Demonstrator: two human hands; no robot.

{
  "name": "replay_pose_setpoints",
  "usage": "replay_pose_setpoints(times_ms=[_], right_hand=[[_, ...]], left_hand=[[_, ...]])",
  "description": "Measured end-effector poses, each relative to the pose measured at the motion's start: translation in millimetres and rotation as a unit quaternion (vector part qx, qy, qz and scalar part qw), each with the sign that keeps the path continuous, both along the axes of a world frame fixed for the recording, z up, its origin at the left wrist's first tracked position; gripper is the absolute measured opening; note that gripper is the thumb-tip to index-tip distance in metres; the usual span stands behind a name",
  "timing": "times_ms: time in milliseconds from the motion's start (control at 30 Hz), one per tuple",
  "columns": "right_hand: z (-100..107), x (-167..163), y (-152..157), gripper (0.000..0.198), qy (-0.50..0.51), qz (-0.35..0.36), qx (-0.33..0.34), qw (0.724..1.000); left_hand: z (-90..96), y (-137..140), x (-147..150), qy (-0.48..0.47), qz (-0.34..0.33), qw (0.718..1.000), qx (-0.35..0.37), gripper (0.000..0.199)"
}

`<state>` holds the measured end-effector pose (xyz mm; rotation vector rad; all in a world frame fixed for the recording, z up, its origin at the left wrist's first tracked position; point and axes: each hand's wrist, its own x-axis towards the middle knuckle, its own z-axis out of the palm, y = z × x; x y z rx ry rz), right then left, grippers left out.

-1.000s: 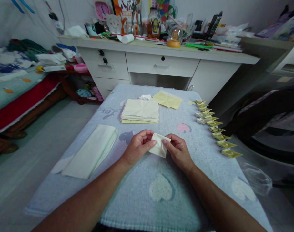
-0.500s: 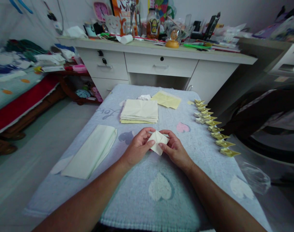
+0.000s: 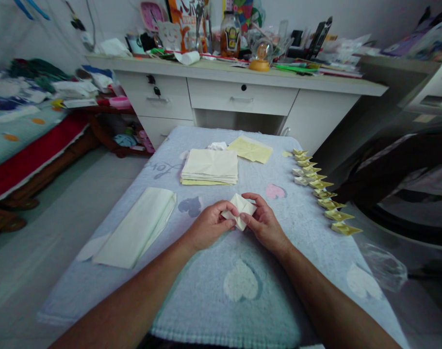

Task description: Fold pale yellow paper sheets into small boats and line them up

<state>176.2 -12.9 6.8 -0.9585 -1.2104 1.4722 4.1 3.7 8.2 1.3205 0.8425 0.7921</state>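
A small folded piece of cream paper [image 3: 241, 207] is held between both hands over the middle of the cloth-covered table. My left hand [image 3: 211, 222] pinches its left side, with thumb and index finger near the paper's middle. My right hand [image 3: 263, 219] grips the right edge, thumb on the face and fingers behind. Beyond the hands lies a stack of cream paper sheets [image 3: 209, 165]. To the left rests a long folded bundle of pale paper [image 3: 137, 228]. Along the right edge stands a row of several folded paper boats [image 3: 324, 194].
A yellow sheet [image 3: 250, 149] and a crumpled white tissue [image 3: 217, 146] lie behind the stack. A blue heart-patterned cloth [image 3: 206, 291] covers the table. Past it stands a white desk [image 3: 242, 99] crowded with jars and papers. A clear plastic bag [image 3: 383, 266] hangs by the right edge.
My left hand has shifted its hold, its index finger now over the front of the paper. The folded paper has turned slightly and moved a little right. My right hand keeps its grip.
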Motion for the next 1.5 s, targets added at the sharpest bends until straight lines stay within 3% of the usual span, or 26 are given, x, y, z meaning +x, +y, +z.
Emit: replay_pose_setpoints(times_ms=[200, 367, 767, 1200, 1500], right_hand=[[0.0, 0.1, 0.7, 0.05, 0.0, 0.009, -0.004, 1.0], [-3.6, 0.1, -1.2, 0.064, 0.024, 0.047, 0.013, 0.999], [-7.6, 0.0, -0.7, 0.074, -0.004, 0.036, 0.027, 0.999], [-4.0, -0.8, -1.8, 0.066, -0.029, 0.02, 0.03, 0.999], [-6.2, 3.2, 0.5, 0.07, 0.009, 0.064, 0.011, 0.998]], left_hand=[[1.6, 3.0, -1.7, 0.032, 0.02, 0.998, 0.053, 0.007], [0.7, 4.4, -3.6, 0.046, 0.034, 0.995, 0.076, 0.007], [1.4, 3.1, -5.9, 0.143, 0.01, 0.971, 0.19, 0.013], [3.9, 3.2, -5.9, 0.161, 0.004, 0.967, 0.198, 0.013], [4.3, 3.2, -8.6, 0.19, -0.004, 0.954, 0.231, 0.015]])
